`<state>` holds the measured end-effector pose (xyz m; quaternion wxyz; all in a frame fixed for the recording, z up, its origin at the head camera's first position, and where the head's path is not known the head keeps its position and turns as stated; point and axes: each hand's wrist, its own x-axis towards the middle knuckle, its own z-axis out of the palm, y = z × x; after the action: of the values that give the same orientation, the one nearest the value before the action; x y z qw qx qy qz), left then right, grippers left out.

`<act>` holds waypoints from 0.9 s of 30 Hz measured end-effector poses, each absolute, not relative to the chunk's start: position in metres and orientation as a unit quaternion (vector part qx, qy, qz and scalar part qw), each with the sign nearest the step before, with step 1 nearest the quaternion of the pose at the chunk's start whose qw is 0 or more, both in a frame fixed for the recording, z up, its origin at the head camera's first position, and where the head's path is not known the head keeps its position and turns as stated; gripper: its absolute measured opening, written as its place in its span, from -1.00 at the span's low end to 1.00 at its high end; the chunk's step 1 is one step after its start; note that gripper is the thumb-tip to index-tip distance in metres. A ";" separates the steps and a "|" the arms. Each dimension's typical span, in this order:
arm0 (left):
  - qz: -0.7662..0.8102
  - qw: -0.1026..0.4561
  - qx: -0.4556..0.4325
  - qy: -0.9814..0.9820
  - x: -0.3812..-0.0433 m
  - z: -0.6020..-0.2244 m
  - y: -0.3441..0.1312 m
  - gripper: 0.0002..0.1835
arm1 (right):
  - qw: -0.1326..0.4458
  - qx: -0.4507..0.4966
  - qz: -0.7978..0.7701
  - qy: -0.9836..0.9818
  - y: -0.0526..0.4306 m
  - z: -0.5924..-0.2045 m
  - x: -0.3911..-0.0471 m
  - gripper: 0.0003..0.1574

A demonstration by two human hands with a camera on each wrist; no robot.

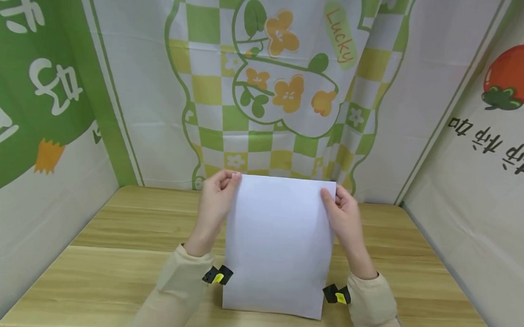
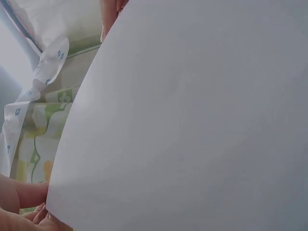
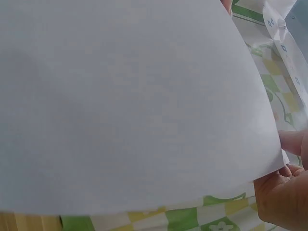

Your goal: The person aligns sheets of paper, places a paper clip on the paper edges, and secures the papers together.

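A plain white sheet of paper is held up in front of me, its long sides running down toward the table. My left hand pinches its upper left corner, thumb on the near face. At the upper right corner my right hand does the same, with fingers behind the sheet. In the left wrist view the paper fills most of the picture, and the left hand grips its edge at lower left. The right wrist view shows the paper slightly bowed, with the right hand at its corner.
Beneath the paper lies a wood-grain table. A green and yellow checked curtain hangs behind it. Printed cloth walls stand on the left and right. Black wrist cameras with yellow marks sit at both cuffs.
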<state>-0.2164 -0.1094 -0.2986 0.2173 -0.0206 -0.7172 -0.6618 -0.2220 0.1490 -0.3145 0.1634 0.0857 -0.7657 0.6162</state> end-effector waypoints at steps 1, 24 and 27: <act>-0.663 0.216 -0.019 -0.717 -0.219 -0.300 -0.109 -0.79 | 0.161 0.085 0.617 -0.766 0.149 -0.316 -0.224 -0.58; -0.643 0.208 -0.086 -0.732 -0.247 -0.328 -0.111 -0.78 | 0.183 0.047 0.636 -0.748 0.152 -0.341 -0.256 -0.56; -0.634 0.220 -0.081 -0.737 -0.251 -0.332 -0.112 -0.77 | 0.171 0.039 0.641 -0.748 0.151 -0.343 -0.258 -0.57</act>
<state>-0.2511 -0.1118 -0.3318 0.2199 -0.0810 -0.7371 -0.6339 -0.2577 0.1513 -0.3427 0.1706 0.0395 -0.7477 0.6406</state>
